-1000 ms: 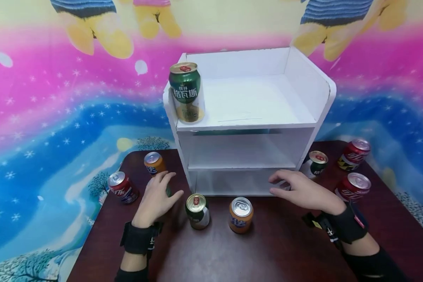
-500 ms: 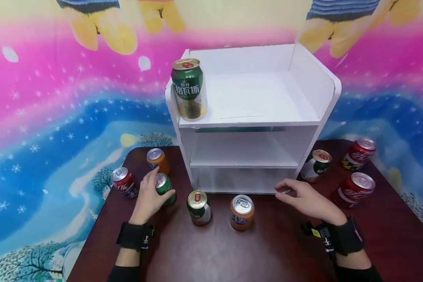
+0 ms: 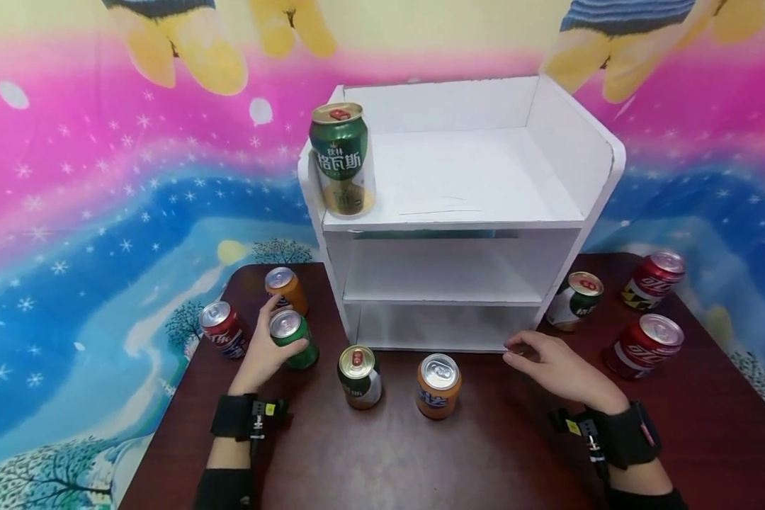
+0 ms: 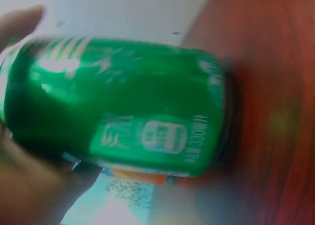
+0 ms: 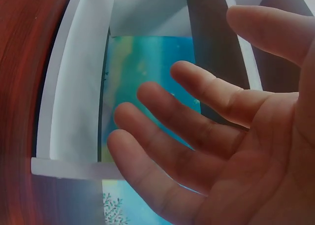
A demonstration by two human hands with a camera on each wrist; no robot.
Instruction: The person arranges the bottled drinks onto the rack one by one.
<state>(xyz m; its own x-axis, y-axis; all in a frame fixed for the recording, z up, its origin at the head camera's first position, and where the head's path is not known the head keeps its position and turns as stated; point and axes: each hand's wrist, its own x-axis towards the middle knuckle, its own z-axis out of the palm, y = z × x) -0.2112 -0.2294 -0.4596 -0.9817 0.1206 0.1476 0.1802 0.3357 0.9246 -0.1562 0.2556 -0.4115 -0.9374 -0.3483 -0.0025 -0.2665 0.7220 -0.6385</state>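
Observation:
In the head view my left hand point(image 3: 261, 358) holds a green soda can point(image 3: 302, 347) at the table's left side, thumb on its near right side and fingers around its far left. In the left wrist view the green can point(image 4: 133, 107) fills the middle, blurred, between thumb and fingers. My right hand point(image 3: 557, 368) hovers before the lower right of the white shelf point(image 3: 452, 227), holding nothing. The right wrist view shows its fingers point(image 5: 162, 107) spread and slightly bent. A dark green-and-white can point(image 3: 360, 379) and an orange can point(image 3: 438, 389) stand between the hands.
An orange can point(image 3: 287, 289) and a red can point(image 3: 223, 331) stand near the left hand. Right of the shelf are a green-and-white can point(image 3: 574, 301) and two red cans point(image 3: 644, 347). A tall green-and-gold can point(image 3: 342, 159) stands on the shelf's top left.
My left hand has moved down and left around the green can, whose top has shifted slightly left. The right hand has moved slightly down and to the right, staying free of any object.

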